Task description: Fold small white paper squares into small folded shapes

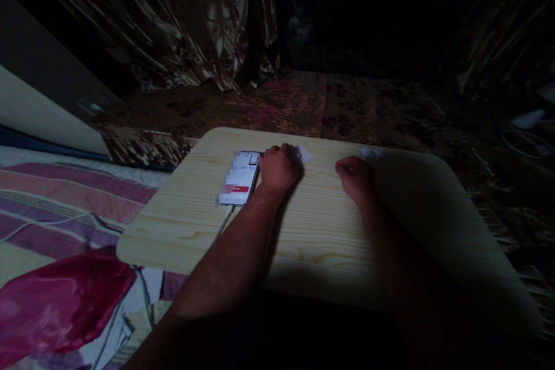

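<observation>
My left hand (pixel 280 167) rests on the small wooden table (pixel 312 231), knuckles up and fingers curled in. Just left of it lies a lit phone (pixel 240 179), its screen reading a time and a red button, with a white cable plugged into its lower end. A piece of white paper (pixel 303 154) shows at the right side of that hand; whether the fingers touch it is hard to tell. My right hand (pixel 356 178) is closed in a fist over the table, and its inside is hidden. Small crumpled white bits (pixel 372 153) lie just beyond it.
On the left, a striped bedspread (pixel 78 196) carries a shiny dark pink bag (pixel 69 300) and papers. Patterned curtains (pixel 208 17) hang behind a ledge with floral cloth (pixel 269 104). A white cable (pixel 526 141) lies at the far right. The room is dim.
</observation>
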A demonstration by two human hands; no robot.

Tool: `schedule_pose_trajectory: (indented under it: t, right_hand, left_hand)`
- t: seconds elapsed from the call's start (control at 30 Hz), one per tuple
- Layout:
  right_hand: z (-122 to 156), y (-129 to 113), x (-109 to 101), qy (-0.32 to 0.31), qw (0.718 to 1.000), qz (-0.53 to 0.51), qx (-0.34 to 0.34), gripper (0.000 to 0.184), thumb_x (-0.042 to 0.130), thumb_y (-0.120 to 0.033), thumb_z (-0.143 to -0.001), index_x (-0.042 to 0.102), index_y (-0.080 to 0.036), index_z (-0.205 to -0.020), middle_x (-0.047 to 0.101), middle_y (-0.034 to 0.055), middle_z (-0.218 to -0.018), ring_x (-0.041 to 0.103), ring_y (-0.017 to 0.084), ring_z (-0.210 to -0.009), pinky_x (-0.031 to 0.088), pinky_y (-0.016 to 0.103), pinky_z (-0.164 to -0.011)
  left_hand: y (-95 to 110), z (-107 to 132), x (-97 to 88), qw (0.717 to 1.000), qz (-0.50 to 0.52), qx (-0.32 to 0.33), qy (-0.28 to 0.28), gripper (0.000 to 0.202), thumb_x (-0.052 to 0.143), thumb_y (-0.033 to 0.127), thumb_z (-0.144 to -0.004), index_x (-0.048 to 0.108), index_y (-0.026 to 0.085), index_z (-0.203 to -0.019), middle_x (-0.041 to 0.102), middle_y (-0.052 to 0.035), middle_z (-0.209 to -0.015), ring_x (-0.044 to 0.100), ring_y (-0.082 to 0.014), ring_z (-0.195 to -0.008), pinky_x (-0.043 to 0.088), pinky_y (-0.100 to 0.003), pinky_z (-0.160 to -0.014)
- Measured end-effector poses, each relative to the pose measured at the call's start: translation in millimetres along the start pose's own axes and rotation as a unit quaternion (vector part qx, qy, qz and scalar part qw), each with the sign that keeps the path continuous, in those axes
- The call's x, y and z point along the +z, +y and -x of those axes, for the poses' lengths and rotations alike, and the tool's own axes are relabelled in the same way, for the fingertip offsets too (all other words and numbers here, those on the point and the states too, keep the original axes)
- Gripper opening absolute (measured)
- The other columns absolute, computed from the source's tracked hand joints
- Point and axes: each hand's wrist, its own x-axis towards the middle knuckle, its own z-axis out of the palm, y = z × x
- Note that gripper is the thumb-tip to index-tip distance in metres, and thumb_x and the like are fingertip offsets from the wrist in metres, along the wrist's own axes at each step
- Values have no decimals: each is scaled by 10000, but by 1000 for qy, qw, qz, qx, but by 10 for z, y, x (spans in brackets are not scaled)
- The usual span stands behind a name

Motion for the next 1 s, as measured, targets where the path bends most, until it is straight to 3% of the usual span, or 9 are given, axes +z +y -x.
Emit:
schedule_pose_trajectory:
  t: [0.23,0.43,0.63,1.0]
  right_hand:
    - [7,-27,-12,-3,1000,2,5,201,597,-335,-822,754,-209,-827,786,38,-855,721,210,-825,519,289,-754]
    - [4,-17,-13,-6,1000,4,0,208,597,-352,-833,753,-215,-843,790,41,-870,723,210,-824,526,297,-775]
    - [2,-16,-7,-8,1000,11,4,195,592,-343,-829,745,-223,-832,792,41,-865,727,212,-825,530,300,-771]
    - [1,-9,2,-9,1000,8,-1,196,594,-343,-828,746,-220,-829,785,34,-854,719,208,-821,527,299,-775]
  left_hand:
    - [4,16,9,999,-2,-5,33,388,593,351,-893,626,253,-1267,627,-161,-1257,533,-359,-1216,433,-481,-965]
    - [0,-2,-8,1000,5,0,21,426,599,303,-872,630,255,-1295,643,-155,-1206,577,-330,-1122,450,-446,-935]
    - [-15,-32,15,999,-7,25,-22,387,499,348,-936,722,260,-1241,646,-169,-1202,535,-336,-1174,427,-456,-981]
    - [-20,-31,12,1000,16,21,4,375,524,269,-895,762,212,-1179,662,-170,-1156,614,-312,-1072,465,-426,-964]
